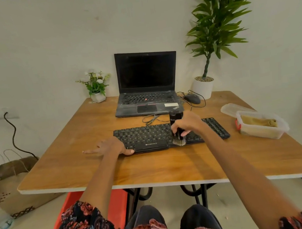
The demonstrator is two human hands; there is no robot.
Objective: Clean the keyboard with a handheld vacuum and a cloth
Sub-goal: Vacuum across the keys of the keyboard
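Wooden table (88, 169), square, seen from its near edge. Tall leafy plant (218, 17) in a white pot at the far right corner. Open laptop (147, 84), screen dark, at the middle of the far edge. Black keyboard (149, 136) lies across the table's centre, parallel to the near edge, just in front of the laptop. Clear plastic container (262, 127) at the right edge holds a folded tan cloth (259, 122); its lid (230, 108) rests just behind it. Small flower pot (97, 87) at the far edge, left of the laptop. Right hand (187, 123) has its fingers curled around the handheld vacuum (177, 128), black, held upright, brush tip down on the keys right of the space bar near the keyboard's front edge. Left hand (110, 147) lies flat with fingers spread and relaxed at the keyboard's left end, thumb against its front edge, fingertips on the tabletop. Black mouse (192, 98), corded, just right of the laptop.
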